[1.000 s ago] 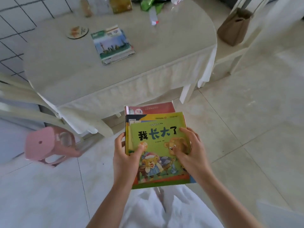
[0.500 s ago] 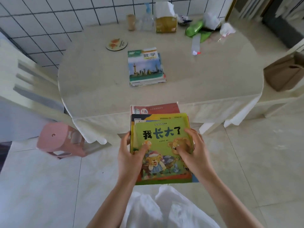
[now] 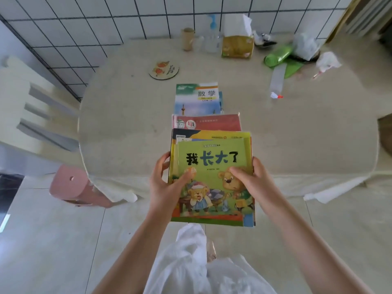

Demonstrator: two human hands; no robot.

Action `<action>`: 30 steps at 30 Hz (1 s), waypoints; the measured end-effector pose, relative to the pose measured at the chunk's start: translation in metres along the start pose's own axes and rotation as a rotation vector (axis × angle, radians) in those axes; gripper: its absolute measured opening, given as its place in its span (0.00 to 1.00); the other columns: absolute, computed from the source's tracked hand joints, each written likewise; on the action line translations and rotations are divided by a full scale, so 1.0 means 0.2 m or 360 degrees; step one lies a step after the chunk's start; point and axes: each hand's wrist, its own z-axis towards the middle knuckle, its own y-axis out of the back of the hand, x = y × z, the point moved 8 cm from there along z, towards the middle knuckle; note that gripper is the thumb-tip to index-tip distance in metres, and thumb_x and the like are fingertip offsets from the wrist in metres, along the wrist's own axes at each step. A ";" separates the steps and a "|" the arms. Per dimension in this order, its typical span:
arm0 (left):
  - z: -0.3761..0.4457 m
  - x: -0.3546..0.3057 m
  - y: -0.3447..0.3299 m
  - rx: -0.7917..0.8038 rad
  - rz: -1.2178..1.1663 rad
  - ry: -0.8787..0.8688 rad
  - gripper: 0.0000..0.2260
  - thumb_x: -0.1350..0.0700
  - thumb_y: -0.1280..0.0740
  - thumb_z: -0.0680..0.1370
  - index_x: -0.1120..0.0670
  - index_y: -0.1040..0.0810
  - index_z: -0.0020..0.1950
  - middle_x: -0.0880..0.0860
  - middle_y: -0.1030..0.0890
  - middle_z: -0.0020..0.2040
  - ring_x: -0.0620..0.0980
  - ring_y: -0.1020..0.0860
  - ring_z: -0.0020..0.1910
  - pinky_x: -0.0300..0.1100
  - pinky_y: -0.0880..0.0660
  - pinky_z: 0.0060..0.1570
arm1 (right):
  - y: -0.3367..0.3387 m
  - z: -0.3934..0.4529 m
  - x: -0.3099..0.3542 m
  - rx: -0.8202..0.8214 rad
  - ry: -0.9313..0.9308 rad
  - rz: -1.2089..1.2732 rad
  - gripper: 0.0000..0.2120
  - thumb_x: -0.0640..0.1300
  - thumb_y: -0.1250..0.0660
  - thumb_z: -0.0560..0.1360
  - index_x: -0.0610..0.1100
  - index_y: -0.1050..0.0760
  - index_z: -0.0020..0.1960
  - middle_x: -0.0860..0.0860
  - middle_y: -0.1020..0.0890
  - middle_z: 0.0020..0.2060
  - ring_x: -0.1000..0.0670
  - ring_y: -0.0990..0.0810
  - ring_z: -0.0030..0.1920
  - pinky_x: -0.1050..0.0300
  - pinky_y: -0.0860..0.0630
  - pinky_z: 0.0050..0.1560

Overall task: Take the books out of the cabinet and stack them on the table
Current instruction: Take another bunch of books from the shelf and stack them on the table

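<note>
White tiled wall (image 3: 89, 24) with dark grout runs behind a round surface (image 3: 118, 115) under a cream cloth. Pale glossy floor tiles (image 3: 53, 240); pink stool (image 3: 72, 185) and white slatted chair (image 3: 31, 107) at left, in even daylight

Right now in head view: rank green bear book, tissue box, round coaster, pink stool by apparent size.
1. green bear book, but the hands hold it nearest the camera, so this is inflated
2. pink stool
3. tissue box
4. round coaster

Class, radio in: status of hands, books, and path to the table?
Left hand and right hand grip the held books. Table stack waiting ahead. Nothing between.
</note>
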 end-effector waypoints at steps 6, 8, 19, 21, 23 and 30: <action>0.36 -0.01 -0.05 0.0090 -0.0050 0.0131 0.43 0.50 0.21 0.65 0.41 0.38 0.75 0.44 0.22 0.60 0.49 0.16 0.49 0.52 0.17 0.39 | -0.03 0.38 0.07 0.0168 -0.0159 -0.0111 0.23 0.49 0.29 0.73 0.47 0.34 0.63 0.51 0.21 0.54 0.53 0.20 0.51 0.58 0.23 0.42; 0.48 -0.03 -0.06 0.0148 0.0026 0.0165 0.48 0.48 0.21 0.63 0.43 0.44 0.77 0.43 0.22 0.61 0.48 0.16 0.48 0.52 0.17 0.41 | -0.03 0.50 0.08 0.0193 -0.0199 -0.0156 0.24 0.48 0.28 0.72 0.46 0.34 0.64 0.51 0.20 0.55 0.51 0.20 0.53 0.52 0.21 0.49; 0.97 -0.05 -0.19 0.0638 0.0367 -0.0026 0.28 0.57 0.22 0.68 0.40 0.30 0.61 0.46 0.16 0.54 0.47 0.17 0.52 0.51 0.19 0.50 | -0.07 0.75 0.16 -0.0046 0.0185 -0.0237 0.36 0.66 0.30 0.65 0.55 0.42 0.67 0.46 0.23 0.60 0.42 0.22 0.60 0.37 0.24 0.57; 0.96 -0.03 -0.20 0.0643 0.0354 -0.0093 0.28 0.63 0.24 0.70 0.44 0.31 0.63 0.44 0.16 0.53 0.46 0.17 0.51 0.46 0.20 0.49 | -0.09 0.73 0.16 -0.0082 0.0302 -0.0342 0.37 0.61 0.33 0.70 0.49 0.44 0.71 0.46 0.23 0.60 0.44 0.22 0.60 0.39 0.25 0.60; 0.95 -0.02 -0.20 0.0589 0.0373 -0.0175 0.27 0.65 0.25 0.71 0.44 0.31 0.62 0.42 0.16 0.51 0.44 0.17 0.51 0.40 0.21 0.47 | -0.09 0.71 0.14 -0.0126 0.0387 -0.0330 0.32 0.51 0.32 0.73 0.45 0.43 0.71 0.45 0.23 0.60 0.45 0.22 0.60 0.39 0.25 0.61; 0.87 0.17 -0.12 0.0269 0.0476 -0.0186 0.24 0.50 0.24 0.69 0.50 0.28 0.62 0.46 0.18 0.54 0.44 0.19 0.54 0.42 0.23 0.54 | -0.08 0.69 -0.04 -0.0220 0.0438 -0.0321 0.27 0.60 0.36 0.75 0.48 0.37 0.68 0.43 0.22 0.55 0.42 0.21 0.57 0.36 0.25 0.56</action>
